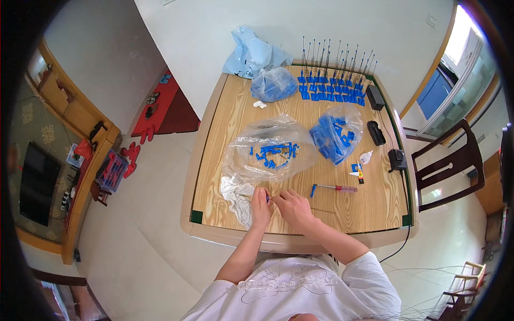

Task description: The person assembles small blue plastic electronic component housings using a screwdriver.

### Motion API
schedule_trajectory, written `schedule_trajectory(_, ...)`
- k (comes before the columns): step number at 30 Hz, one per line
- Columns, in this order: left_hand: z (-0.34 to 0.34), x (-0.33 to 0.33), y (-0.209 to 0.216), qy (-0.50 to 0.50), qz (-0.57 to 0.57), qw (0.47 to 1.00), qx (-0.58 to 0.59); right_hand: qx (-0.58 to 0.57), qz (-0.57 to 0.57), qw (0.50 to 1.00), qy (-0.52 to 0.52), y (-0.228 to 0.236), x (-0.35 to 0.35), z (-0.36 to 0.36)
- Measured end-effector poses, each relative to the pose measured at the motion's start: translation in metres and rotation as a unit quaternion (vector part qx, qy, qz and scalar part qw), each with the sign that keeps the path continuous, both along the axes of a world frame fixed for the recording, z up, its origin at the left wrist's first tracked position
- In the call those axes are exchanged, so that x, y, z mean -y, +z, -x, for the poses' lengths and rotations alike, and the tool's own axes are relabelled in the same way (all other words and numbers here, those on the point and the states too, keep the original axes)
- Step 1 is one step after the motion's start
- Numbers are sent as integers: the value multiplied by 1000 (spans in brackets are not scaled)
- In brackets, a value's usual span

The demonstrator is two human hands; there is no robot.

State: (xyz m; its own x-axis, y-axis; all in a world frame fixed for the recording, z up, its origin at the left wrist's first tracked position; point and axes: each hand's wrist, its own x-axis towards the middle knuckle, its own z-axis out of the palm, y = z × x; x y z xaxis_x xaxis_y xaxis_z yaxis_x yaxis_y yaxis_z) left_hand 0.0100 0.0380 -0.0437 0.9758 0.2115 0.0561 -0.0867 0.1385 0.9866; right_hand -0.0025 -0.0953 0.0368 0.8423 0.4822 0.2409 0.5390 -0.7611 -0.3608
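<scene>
Close together near the table's front edge, both my hands meet over a small blue piece (268,198). My left hand (261,207) is closed round it, with only a bit showing. The fingers of my right hand (292,206) are pinched at the same piece; whatever else they hold is hidden. A crumpled white cloth (235,199) lies beside my left hand. Beyond my hands an open clear plastic bag (241,166) contains several small blue parts (276,155). To the right of my right hand lies a screwdriver (345,189) with a clear reddish handle and a blue piece at its tip.
Rows of blue bases with upright springs (332,88) stand at the back right. Bags of blue parts (334,136) (273,85) and a light blue bag (251,51) sit farther back. A glue tube (360,175), white bottle (366,157) and black adapter (397,159) line the right side.
</scene>
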Motion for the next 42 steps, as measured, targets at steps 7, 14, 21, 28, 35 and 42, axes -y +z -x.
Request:
schedule_trajectory(7,0,9,10,63,-247,956,147,9,25,1000,-11,12,-5,2)
schedule_trajectory(14,3,5,-2,27,-187,980,63,-55,-4,998,10,8,3,-11)
schedule_trajectory(21,4,9,10,-4,-235,970,60,-107,6,994,10,11,10,-13)
schedule_trajectory(28,-1,11,15,8,-334,937,101,-142,-25,989,-14,19,14,-12)
schedule_trajectory(35,-22,-24,2,8,-102,994,-46,-75,21,996,-42,45,27,-11)
schedule_trajectory(42,-19,-23,25,-19,243,961,-131,-43,-38,998,-19,15,-11,-13)
